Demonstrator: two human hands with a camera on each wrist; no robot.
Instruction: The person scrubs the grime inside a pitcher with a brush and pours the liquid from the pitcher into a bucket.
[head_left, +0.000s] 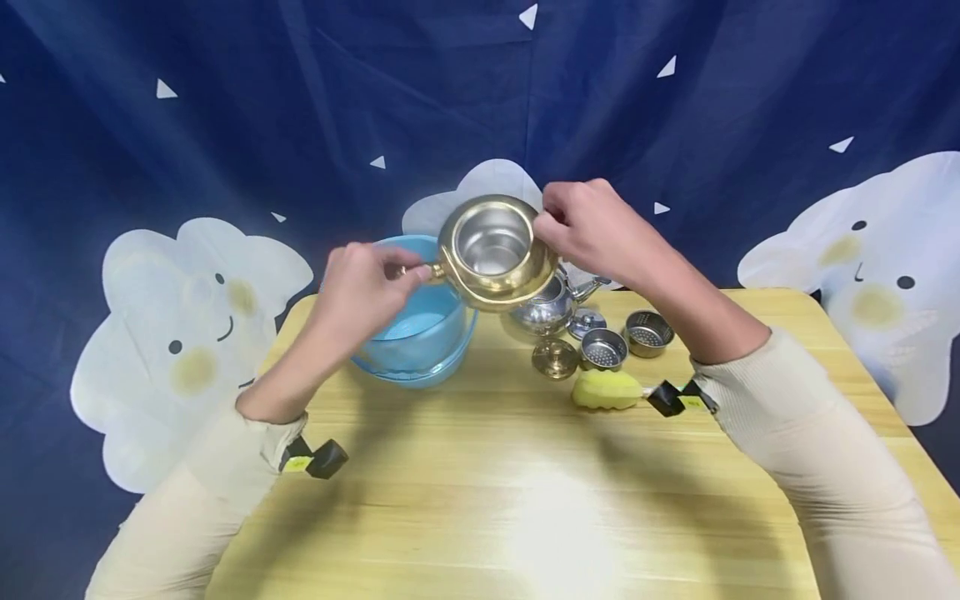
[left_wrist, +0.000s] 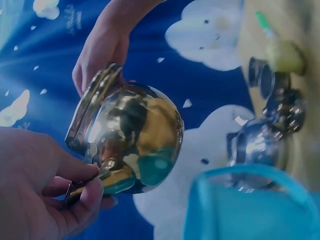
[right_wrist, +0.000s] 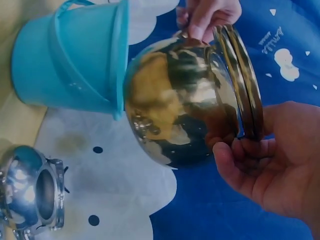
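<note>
A shiny gold teapot [head_left: 528, 287] without its lid is held up above the table by both hands, its mouth turned toward the head camera and its steel inside showing. My left hand [head_left: 360, 283] pinches the spout [left_wrist: 117, 180] between thumb and fingers. At the opposite side, my right hand [head_left: 592, 225] grips the teapot near its rim, where the double gold handle [right_wrist: 240, 75] lies folded along the mouth. The fingertips of the right hand are partly hidden behind the pot in the head view. Below and left of the teapot stands a light blue bucket [head_left: 420, 362].
Behind the gold teapot, a silver teapot [head_left: 542, 319] stands on the wooden table [head_left: 450, 500]. Near it lie a silver lid [head_left: 587, 323], a gold lid [head_left: 555, 358], two perforated strainers [head_left: 649, 333] and a yellow sponge brush [head_left: 606, 390]. A blue curtain [head_left: 450, 83] hangs behind.
</note>
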